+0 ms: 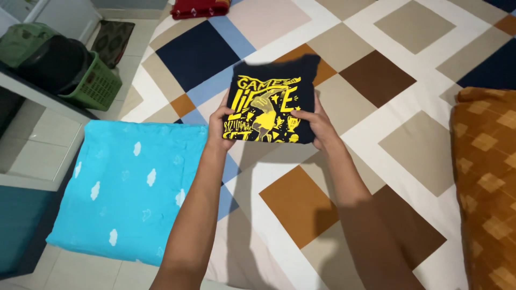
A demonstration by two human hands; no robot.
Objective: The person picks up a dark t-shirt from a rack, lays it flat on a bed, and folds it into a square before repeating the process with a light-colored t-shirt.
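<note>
Both forearms reach in from the near edge of the view toward the middle of the bed (408, 107), whose cover of large squares and diamonds in tan, brown, navy and white fills most of the scene. At the left, a bright blue pillow (129, 188) with small white clouds lies against the bed's near left edge; at the right, an orange-brown patterned pillow (486, 177) takes up the near right side. Farther left, off the bed, a green plastic basket (99, 86) stands on the tiled floor, holding a dark bundle.

Centre of the bed, a folded black shirt (271, 104) with a yellow print lies flat on the cover. The left hand (220, 126) holds its near left corner and the right hand (320, 126) its near right corner, fingers closed on the cloth at both sides, thumbs on top.

Handling it well seems to call for even grip on both corners so the folded layers stay square and do not slide apart. Open cover lies on the far side and to the right of the shirt; the blue pillow crowds the left, and a red cloth (199, 8) sits at the far edge.
</note>
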